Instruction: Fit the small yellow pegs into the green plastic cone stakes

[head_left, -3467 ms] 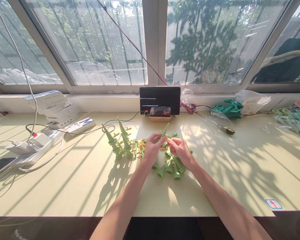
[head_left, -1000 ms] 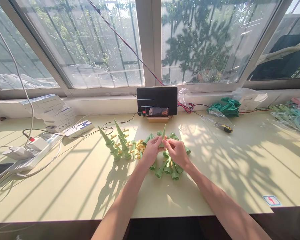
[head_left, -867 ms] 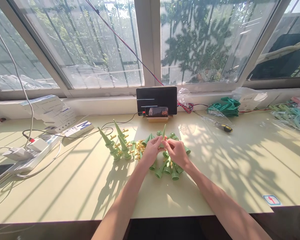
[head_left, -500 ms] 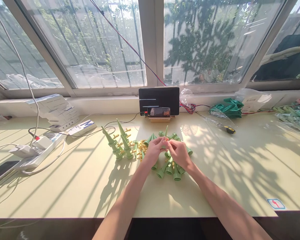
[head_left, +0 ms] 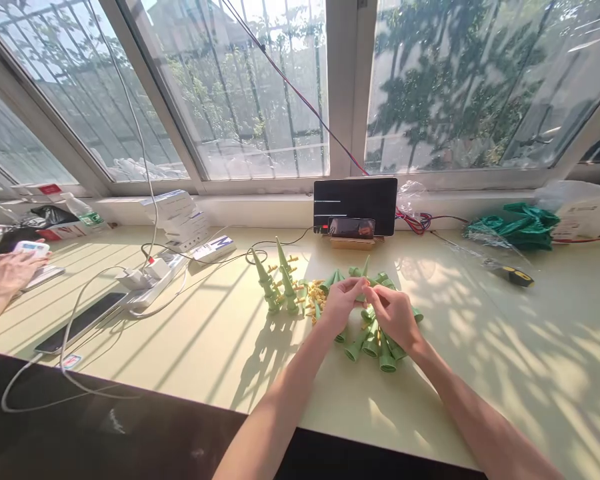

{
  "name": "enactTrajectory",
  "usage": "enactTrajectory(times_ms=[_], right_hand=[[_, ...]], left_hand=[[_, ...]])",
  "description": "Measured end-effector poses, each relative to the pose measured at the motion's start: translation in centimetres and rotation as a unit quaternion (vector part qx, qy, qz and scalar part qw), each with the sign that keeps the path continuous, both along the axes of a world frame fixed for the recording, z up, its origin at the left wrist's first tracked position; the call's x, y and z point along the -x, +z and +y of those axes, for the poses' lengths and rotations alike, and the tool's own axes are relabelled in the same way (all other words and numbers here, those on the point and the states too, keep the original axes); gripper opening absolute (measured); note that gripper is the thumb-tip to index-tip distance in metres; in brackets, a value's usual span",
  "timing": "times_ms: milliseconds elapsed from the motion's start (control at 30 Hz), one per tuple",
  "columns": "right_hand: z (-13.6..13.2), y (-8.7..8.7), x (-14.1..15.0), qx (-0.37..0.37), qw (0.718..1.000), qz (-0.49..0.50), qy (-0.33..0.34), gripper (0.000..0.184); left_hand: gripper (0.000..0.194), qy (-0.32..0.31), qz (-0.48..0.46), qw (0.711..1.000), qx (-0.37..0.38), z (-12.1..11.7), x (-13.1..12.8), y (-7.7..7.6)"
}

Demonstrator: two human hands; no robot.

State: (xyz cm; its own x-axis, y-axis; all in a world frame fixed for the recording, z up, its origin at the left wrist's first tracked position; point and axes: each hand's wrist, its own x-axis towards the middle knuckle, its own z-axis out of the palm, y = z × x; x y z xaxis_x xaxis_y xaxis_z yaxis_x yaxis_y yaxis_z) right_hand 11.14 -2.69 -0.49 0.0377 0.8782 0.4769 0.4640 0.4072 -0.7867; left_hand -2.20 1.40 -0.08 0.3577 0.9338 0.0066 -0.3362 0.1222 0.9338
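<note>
My left hand (head_left: 343, 303) and my right hand (head_left: 394, 313) meet above a pile of parts, fingertips pinched together. Between them a slim green plastic cone (head_left: 367, 268) points upward, its lower part covered by my fingers. Something small and yellowish may be at the fingertips, too small to name. Under and around my hands lie several loose green cones (head_left: 387, 362), hollow ends outward. Beside my left hand is a heap of small yellow pegs (head_left: 315, 303). Further left, green spiked pieces (head_left: 266, 283) stand upright with yellow pegs sticking out of their sides.
Behind the pile stand a black tablet (head_left: 355, 197) and a phone (head_left: 351, 228) on a wooden stand. Leftward are a power strip (head_left: 155, 290), cables and a large phone (head_left: 83, 322). Another person's hand (head_left: 15, 272) holds a white device (head_left: 31, 249). A yellow-black handled tool (head_left: 516, 275) lies right.
The view has swung left, so the scene sits further right and another person's hand has appeared at the left edge. My hands stay together on the upright green cone.
</note>
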Motion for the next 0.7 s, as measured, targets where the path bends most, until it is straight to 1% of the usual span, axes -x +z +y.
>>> enactTrajectory(times_ms=[267, 433, 533, 700], right_hand=[[0.3, -0.1, -0.1, 0.001, 1.000, -0.002, -0.012, 0.051], [0.4, 0.0, -0.1, 0.000, 1.000, -0.005, -0.015, 0.050], [0.5, 0.1, -0.2, -0.006, 1.000, -0.006, -0.022, 0.050], [1.2, 0.0, -0.6, -0.019, 0.998, -0.001, -0.063, 0.049]], left_hand=[[0.049, 0.018, 0.018, 1.000, 0.002, 0.1, 0.0, 0.3], [0.045, 0.030, 0.062, 0.997, -0.034, 0.2, 0.3, 0.4], [0.041, 0.059, 0.116, 0.989, -0.076, 0.4, 0.4, 0.5], [0.032, 0.138, 0.192, 0.962, -0.140, 0.5, 0.4, 0.4]])
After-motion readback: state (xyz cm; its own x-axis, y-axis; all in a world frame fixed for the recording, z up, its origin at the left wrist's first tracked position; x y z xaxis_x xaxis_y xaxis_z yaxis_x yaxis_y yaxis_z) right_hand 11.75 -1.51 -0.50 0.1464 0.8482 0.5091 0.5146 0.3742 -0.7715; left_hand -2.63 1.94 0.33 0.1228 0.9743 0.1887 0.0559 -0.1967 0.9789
